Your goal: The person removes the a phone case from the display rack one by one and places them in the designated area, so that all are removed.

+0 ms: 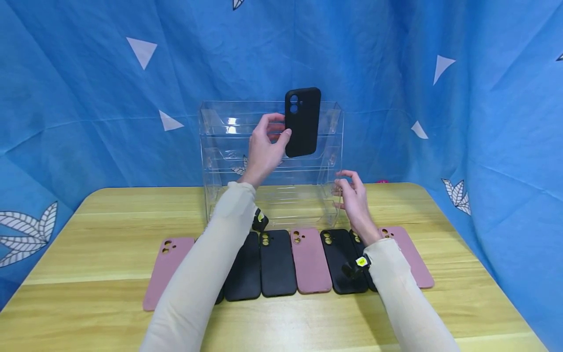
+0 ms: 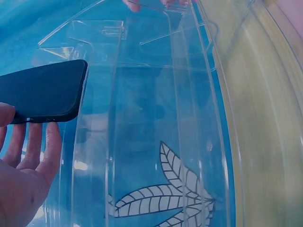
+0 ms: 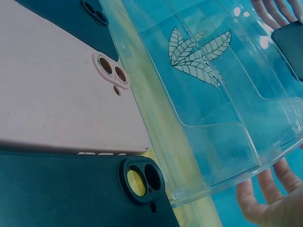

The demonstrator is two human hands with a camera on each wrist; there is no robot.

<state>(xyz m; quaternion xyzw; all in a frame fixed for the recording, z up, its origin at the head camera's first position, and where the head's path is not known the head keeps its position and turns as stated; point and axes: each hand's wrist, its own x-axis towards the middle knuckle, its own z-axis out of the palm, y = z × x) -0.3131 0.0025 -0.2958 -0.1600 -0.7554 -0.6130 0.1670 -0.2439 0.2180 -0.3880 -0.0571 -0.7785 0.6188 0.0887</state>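
Observation:
My left hand grips a black phone case by its left edge, thumb on the front. The case stands upright, camera holes at the top, before the top tier of a clear acrylic rack. In the left wrist view the case lies across my fingers beside the rack. My right hand hovers at the rack's lower right corner, fingers relaxed and holding nothing. From the right wrist those fingers show just past the rack's edge; whether they touch it I cannot tell.
On the yellow wooden table, in front of the rack, lies a row of several phone cases, backs up: pink, black, pink, black, pink. My sleeves cover parts of the row. A blue cloth hangs behind.

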